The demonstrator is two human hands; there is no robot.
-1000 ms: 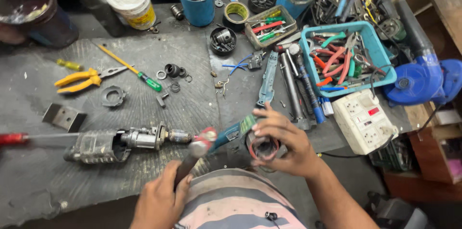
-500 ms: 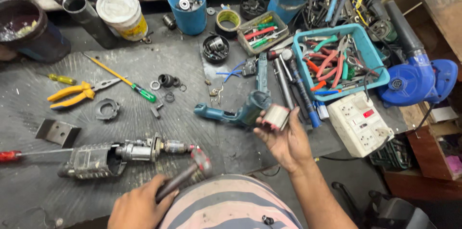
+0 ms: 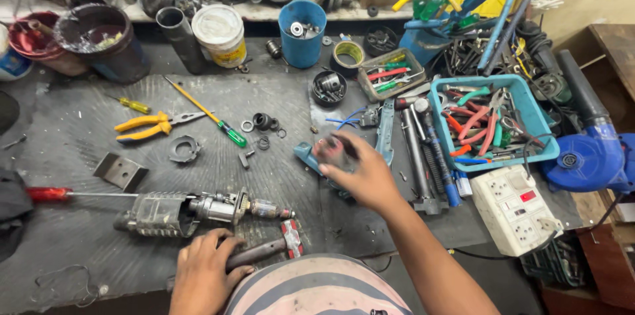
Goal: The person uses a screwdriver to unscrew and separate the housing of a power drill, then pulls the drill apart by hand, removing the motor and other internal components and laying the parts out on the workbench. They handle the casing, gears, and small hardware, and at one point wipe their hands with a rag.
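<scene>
Head cam, looking down at a messy table (image 3: 79, 156) w/ a dark ribbed mat on it. Left hand (image 3: 205, 272) is closed around the handle of a small hammer (image 3: 264, 251) at the near edge, red-and-white head pointing right. Just beyond it lies a stripped motor assembly (image 3: 192, 212), armature shaft sticking out to the right, and a red-handled screwdriver (image 3: 49, 193) to its left. Right hand (image 3: 357, 173) is out over the middle of the table, fingers curled round a small roundish part (image 3: 334, 151), blurry so can't tell exactly what it is. It's right above a teal power tool housing (image 3: 307, 156) lying on the mat. Further back: yellow pliers (image 3: 149, 126), a green-handled screwdriver (image 3: 205, 113), a few loose rings and washers (image 3: 261, 123). Right side has a blue tray (image 3: 539, 133) full of pliers etc., a white power strip (image 3: 519, 206) in front of it, and a blue blower (image 3: 589, 156) at the edge. A blue cup (image 3: 301, 44) and a white tub (image 3: 221, 34) sit at the back.
</scene>
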